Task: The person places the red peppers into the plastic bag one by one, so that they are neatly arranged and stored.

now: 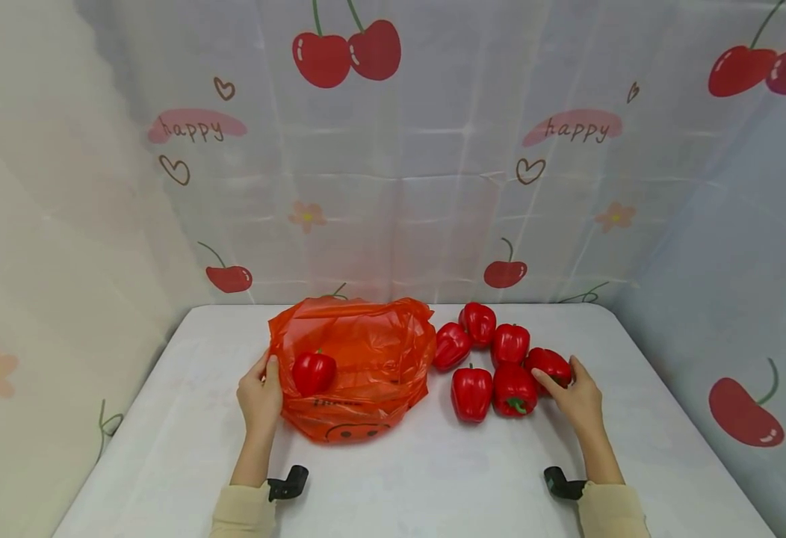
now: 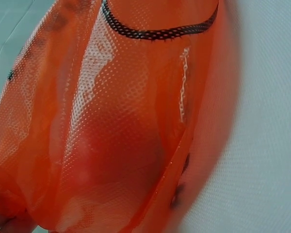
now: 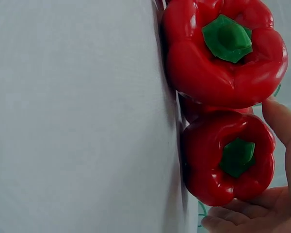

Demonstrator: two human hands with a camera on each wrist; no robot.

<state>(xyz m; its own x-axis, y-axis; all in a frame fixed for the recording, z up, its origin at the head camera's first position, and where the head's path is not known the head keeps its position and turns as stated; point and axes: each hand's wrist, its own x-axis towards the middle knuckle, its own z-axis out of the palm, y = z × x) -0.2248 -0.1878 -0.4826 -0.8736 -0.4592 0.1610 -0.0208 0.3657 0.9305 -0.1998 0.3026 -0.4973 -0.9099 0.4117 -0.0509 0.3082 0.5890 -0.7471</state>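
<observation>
An orange-red plastic bag (image 1: 373,355) lies with its mouth spread, showing one red bell pepper (image 1: 314,373) inside. At the bag's left edge, my left hand (image 1: 261,392) grips the plastic between thumb and fingers. The left wrist view is mostly filled by the bag's side (image 2: 126,97), with fingers at the lower left corner. My right hand (image 1: 577,400) is around the rightmost bell pepper (image 1: 551,363), thumb on one side and fingers along the other. Its green stem end (image 3: 238,156) faces the right wrist camera. The thumb tip is close to a neighbouring pepper (image 3: 223,77).
Several more red bell peppers (image 1: 471,394) stand or lie clustered right of the bag on a white table (image 1: 420,478). A curtain (image 1: 400,149) printed with cherries hangs behind and around the table. A black wrist mount (image 1: 288,483) juts inward from each sleeve.
</observation>
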